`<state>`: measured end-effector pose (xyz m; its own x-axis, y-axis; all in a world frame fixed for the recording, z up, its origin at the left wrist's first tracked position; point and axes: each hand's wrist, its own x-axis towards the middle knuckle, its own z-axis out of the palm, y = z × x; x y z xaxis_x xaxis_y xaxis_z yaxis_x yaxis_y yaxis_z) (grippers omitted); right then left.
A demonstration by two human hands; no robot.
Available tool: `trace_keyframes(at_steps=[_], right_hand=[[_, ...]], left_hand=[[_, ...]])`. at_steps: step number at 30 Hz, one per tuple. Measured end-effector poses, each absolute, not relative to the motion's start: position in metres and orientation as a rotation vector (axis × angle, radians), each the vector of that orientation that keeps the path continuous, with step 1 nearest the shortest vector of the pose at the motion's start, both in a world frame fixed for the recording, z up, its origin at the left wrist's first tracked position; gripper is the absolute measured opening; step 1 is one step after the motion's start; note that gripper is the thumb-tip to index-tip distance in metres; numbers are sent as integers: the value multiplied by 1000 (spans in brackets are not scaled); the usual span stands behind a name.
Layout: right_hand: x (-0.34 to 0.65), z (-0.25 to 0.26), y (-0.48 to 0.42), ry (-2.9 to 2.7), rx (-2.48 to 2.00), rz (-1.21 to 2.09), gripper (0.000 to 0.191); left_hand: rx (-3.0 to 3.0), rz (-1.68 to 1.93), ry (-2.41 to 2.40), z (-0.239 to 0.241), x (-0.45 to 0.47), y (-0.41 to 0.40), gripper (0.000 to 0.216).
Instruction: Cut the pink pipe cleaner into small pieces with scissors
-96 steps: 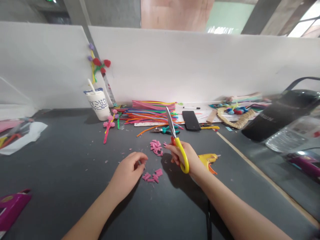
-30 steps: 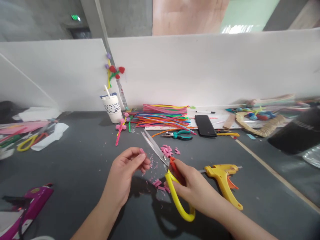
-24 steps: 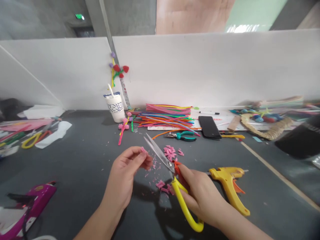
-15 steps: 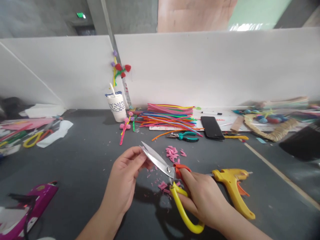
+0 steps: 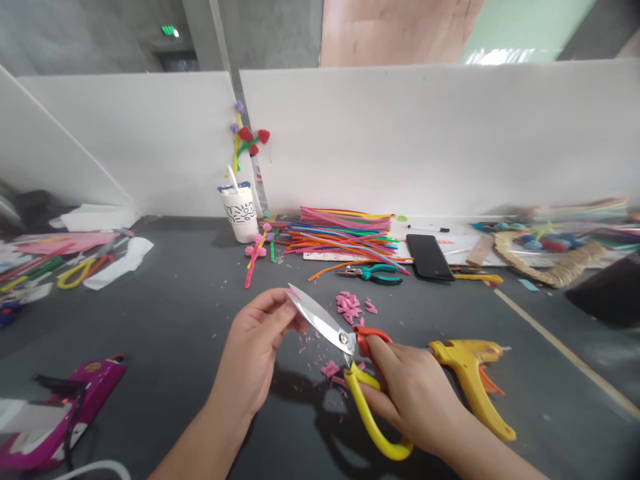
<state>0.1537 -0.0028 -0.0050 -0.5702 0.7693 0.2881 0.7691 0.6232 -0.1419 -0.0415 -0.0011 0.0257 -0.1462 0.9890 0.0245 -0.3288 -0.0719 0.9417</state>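
Observation:
My right hand (image 5: 410,397) grips the yellow and orange handles of a pair of scissors (image 5: 345,360). Their steel blades point up and left, with the tips at the fingertips of my left hand (image 5: 255,350). That hand is raised over the dark table and pinches a tiny pink piece (image 5: 291,293) between thumb and fingers, right at the blades. Pink cut bits (image 5: 331,370) lie on the table under the scissors. A second small heap of pink bits (image 5: 350,307) lies just beyond.
A yellow glue gun (image 5: 473,380) lies right of my right hand. A heap of coloured pipe cleaners (image 5: 345,233), green pliers (image 5: 375,272), a black phone (image 5: 429,256) and a white cup (image 5: 241,212) sit by the white partition. A magenta glue gun (image 5: 65,417) lies at left.
My left hand has lifted a pink piece off the table. The scissors have swung down and left until their blades meet that piece. The view has shifted slightly.

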Motion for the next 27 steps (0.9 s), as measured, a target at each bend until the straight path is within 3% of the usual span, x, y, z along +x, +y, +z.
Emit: trace_keyframes(at_steps=[27], right_hand=[[153, -8, -6, -2505, -1213, -30, 23]], left_hand=[[934, 1494, 995, 30, -42, -2, 7]])
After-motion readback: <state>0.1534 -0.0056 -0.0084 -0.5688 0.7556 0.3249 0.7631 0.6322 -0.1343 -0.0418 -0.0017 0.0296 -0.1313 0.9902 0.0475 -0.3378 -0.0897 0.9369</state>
